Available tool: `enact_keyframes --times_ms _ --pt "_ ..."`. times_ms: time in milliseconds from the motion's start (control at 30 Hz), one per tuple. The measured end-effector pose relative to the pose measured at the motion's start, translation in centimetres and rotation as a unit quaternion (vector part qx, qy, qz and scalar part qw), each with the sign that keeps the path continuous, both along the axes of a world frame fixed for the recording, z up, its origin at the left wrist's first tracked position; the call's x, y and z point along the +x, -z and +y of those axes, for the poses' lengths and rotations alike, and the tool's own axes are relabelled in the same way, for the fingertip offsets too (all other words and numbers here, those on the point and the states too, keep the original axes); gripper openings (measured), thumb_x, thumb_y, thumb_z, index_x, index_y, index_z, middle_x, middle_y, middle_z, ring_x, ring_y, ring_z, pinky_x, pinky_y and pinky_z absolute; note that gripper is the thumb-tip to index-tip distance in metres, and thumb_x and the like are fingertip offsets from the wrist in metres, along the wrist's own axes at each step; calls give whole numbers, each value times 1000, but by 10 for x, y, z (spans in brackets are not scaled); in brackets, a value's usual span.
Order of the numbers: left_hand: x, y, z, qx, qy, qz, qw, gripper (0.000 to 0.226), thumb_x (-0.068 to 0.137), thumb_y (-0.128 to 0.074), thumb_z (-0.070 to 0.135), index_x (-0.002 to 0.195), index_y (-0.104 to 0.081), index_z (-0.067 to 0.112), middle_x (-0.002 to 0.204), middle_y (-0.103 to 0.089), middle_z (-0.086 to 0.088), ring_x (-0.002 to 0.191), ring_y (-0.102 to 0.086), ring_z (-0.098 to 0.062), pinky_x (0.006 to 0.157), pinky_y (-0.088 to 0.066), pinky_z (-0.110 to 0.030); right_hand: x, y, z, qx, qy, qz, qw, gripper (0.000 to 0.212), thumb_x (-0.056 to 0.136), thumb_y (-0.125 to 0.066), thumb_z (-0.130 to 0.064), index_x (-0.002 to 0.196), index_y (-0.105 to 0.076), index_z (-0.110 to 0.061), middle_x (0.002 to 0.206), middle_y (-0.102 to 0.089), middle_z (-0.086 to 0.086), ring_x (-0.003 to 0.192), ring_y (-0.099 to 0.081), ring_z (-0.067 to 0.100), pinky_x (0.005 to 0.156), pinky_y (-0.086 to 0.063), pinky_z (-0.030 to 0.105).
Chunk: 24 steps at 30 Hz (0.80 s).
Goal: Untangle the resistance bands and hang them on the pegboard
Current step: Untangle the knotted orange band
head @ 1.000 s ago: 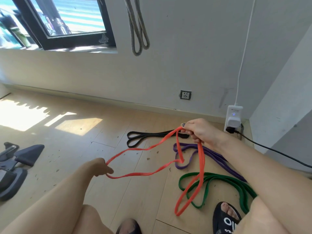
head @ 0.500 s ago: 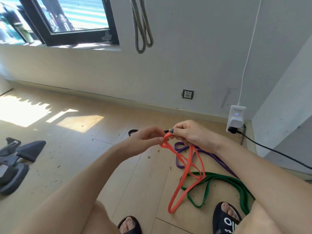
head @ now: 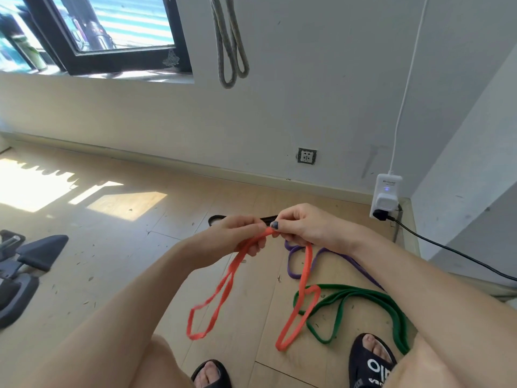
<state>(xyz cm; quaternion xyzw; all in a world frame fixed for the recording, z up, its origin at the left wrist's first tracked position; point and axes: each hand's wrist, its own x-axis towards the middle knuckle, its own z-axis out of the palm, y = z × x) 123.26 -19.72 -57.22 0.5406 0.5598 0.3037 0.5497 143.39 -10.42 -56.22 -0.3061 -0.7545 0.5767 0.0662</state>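
Observation:
Both hands hold the orange band up over the floor. My left hand grips one part of it and my right hand pinches it at the top, the two hands almost touching. Two orange loops hang down, one to the left and one to the right. On the floor under them lie a purple band, a green band and a black band, which my hands mostly hide. A grey band hangs on the wall above.
A wall socket and a white plug adapter with a black cable sit low on the wall at right. Dark exercise equipment lies on the floor at left. My two sandalled feet stand at the bottom edge.
My left hand came in from the lower left to meet my right hand, taking hold of the orange band beside it. The band now hangs in two separate loops instead of one bunch.

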Motion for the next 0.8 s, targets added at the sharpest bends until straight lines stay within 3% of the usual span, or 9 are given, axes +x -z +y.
enact_keyframes --times_ms 100,200,400,533,633,800 --pt "-4 -3 1 14 -13 40 999 29 107 -49 23 103 -64 -2 80 -62 -2 71 -55 -13 74 -50 -28 -1 1 1 9 3 -4 1000 29 106 -56 -26 84 -67 -10 58 -54 -9 52 -41 9 51 -34 21" --pt "-2 -7 0 19 -17 49 998 29 108 -46 24 98 -64 4 77 -59 -2 70 -55 -15 74 -52 -31 -4 1 0 15 23 0 1000 32 106 -56 -29 77 -65 -17 60 -59 -7 54 -47 9 52 -38 19" --pt "2 -9 0 33 -11 71 997 18 104 -56 22 105 -62 5 78 -66 0 60 -50 -12 56 -44 -24 -5 3 2 18 32 -14 999 32 105 -56 -30 80 -67 -14 65 -58 -3 58 -49 12 55 -39 24" --pt "-3 -9 1 33 -5 43 999 13 101 -62 15 106 -64 3 83 -70 -5 70 -64 -16 68 -55 -25 -5 0 1 12 32 6 999 33 105 -57 -27 74 -64 -16 64 -55 -2 56 -47 10 52 -39 19" --pt "-4 -9 1 26 12 45 999 10 101 -62 15 102 -63 6 76 -65 -1 71 -62 -16 73 -56 -29 -5 -1 -1 17 26 14 999 31 105 -58 -27 76 -66 -18 61 -56 -5 55 -48 9 54 -41 18" --pt "-4 -11 0 10 22 33 999 16 104 -55 20 99 -63 7 77 -63 -4 73 -61 -19 76 -55 -36 -3 -1 0 22 10 9 1000 35 105 -57 -32 74 -65 -20 66 -59 -4 64 -53 15 65 -44 30"
